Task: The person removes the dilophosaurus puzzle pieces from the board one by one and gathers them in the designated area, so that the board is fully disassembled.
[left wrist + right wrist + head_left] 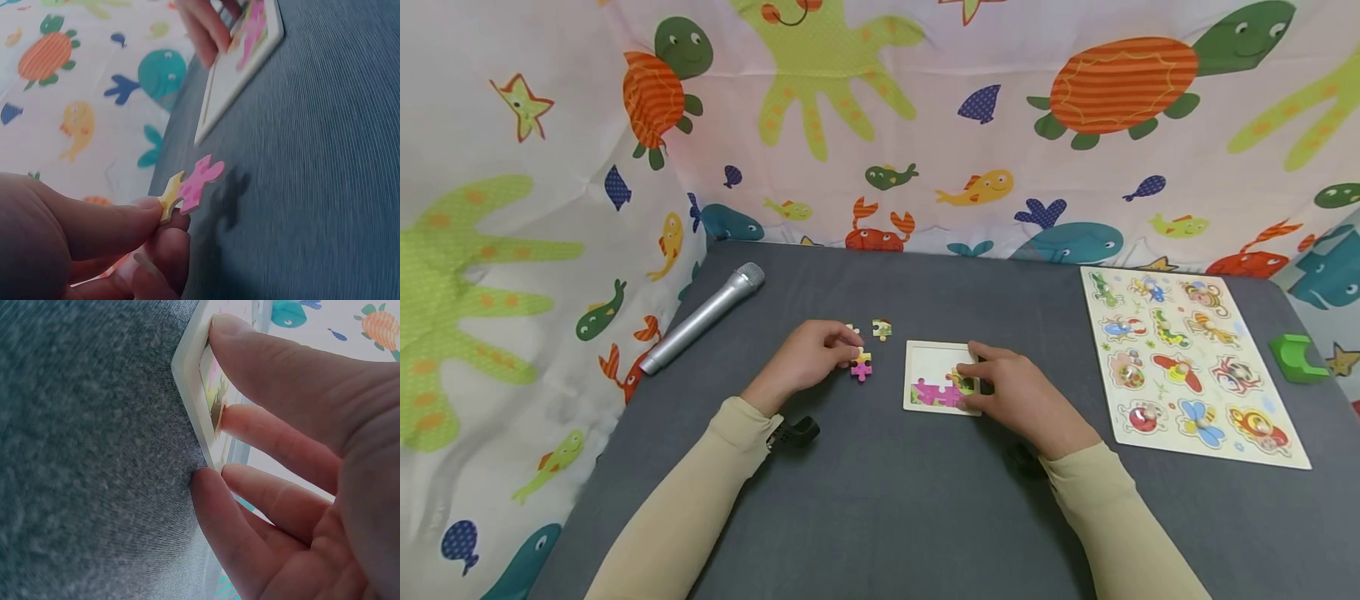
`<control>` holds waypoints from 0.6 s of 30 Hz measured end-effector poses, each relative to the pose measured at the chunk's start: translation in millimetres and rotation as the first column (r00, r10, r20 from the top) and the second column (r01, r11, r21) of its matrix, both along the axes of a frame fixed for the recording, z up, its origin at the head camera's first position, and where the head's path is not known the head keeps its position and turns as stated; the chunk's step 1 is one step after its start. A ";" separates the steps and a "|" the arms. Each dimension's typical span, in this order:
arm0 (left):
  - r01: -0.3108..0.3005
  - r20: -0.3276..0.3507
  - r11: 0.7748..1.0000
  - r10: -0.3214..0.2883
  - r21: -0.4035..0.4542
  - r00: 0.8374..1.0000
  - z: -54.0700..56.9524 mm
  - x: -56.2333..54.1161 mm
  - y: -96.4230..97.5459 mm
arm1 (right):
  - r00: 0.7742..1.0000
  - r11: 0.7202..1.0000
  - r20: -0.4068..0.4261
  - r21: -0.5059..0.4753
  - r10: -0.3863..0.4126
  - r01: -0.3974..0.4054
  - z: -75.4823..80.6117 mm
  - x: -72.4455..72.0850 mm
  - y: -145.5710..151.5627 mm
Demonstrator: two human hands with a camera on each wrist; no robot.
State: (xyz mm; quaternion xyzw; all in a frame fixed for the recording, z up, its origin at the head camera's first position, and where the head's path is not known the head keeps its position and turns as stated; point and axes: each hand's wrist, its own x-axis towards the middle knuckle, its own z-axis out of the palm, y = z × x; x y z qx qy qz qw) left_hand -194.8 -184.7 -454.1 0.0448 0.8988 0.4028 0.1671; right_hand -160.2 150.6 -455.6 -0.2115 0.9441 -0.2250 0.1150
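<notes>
My left hand [811,360] pinches a pink and yellow puzzle piece [199,184] between thumb and fingertips; its shadow falls on the table beside it. The white puzzle tray [925,360] lies to the right, with joined pink pieces [931,394] along its near side. Over the tray's right edge, my right hand [1024,398] has thumb and index finger at either side of a green and orange puzzle piece [961,383] in the near right corner. Its other fingers touch the tray's rim and the table. Part of that piece is hidden by the fingers.
A loose puzzle piece [882,330] lies behind the left hand, with another partly hidden by the fingers. A silver microphone [703,318] lies at the left. At the right are a peg puzzle board [1198,362] with animal pictures and a green plastic block [1296,360]. A printed curtain [850,108] borders the table.
</notes>
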 end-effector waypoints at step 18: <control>-0.037 0.012 0.999 0.038 -0.015 0.999 -3.0 1.8 -28.5 | 0.999 1.000 -0.032 -0.004 0.010 -0.010 -2.0 0.2 1.5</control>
